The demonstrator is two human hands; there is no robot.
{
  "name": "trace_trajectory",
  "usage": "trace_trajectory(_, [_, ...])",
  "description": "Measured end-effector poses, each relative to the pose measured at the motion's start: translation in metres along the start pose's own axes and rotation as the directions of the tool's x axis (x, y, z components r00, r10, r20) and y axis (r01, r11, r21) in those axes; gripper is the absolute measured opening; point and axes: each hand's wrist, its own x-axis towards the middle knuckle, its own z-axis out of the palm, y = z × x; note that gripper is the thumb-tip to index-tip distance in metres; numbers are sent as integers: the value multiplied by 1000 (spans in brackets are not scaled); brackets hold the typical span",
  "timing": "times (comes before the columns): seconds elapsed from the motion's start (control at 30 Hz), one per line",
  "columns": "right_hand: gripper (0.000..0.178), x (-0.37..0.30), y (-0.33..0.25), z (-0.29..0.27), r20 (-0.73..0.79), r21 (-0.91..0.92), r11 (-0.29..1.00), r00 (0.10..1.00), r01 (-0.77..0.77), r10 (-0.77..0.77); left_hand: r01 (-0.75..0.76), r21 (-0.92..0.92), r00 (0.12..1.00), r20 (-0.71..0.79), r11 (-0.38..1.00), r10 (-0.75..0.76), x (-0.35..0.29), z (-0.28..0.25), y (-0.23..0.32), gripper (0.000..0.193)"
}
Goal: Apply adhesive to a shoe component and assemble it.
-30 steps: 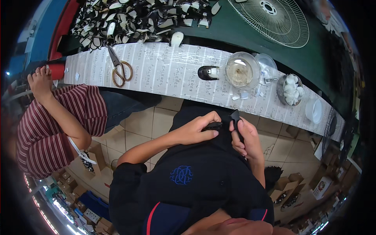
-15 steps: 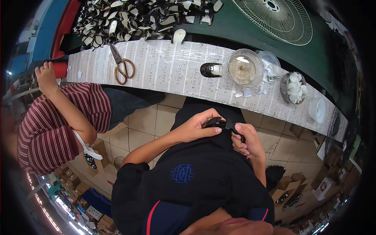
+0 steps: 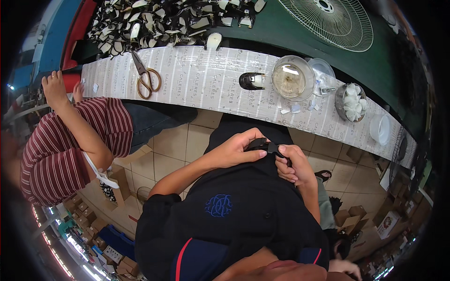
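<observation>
Just in front of my body, over my lap, both hands grip a small black piece (image 3: 271, 148), part stiff and part strap-like; its exact kind is hard to make out. My left hand (image 3: 240, 151) pinches one end between thumb and fingers. At the other end my right hand (image 3: 293, 165) is closed, thumb on top and fingers curled under. On the table beyond stands a single glossy black shoe heel (image 3: 252, 81) with a pale face. Right of it is a round clear bowl (image 3: 294, 78) holding a cloudy residue.
Gold-handled scissors (image 3: 147, 77) lie on the paper-covered table (image 3: 187, 70), before a heap of black and cream heels (image 3: 159, 23). A bowl of white pads (image 3: 354, 102), a white cup (image 3: 380, 129) and a fan grille (image 3: 330, 21) are rightward. A co-worker in a striped shirt (image 3: 79, 136) sits left.
My hands keep their hold on the black piece, with only slight finger shifts. Another person has come into view behind my right arm. The co-worker's second hand now shows at the table's left end.
</observation>
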Motion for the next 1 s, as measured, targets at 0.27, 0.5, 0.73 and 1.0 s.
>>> trace_trajectory(0.27, [40, 9, 0, -7, 103, -66, 990, 986, -122, 129, -191, 177, 978, 115, 965, 172, 5, 2, -9, 71])
trace_trajectory(0.5, [47, 9, 2, -4, 34, -79, 987, 989, -143, 146, -55, 20, 988, 148, 998, 51, 6, 3, -3, 71])
trace_trajectory(0.73, [43, -12, -8, -4, -173, -508, 859, 984, -65, -28, -171, 414, 984, 109, 894, 138, 1, -21, -7, 43])
trace_trajectory(1.0, [26, -21, 8, -19, -148, -443, 896, 983, 34, -110, -230, -72, 863, -476, 971, 169, -22, -54, 13, 36])
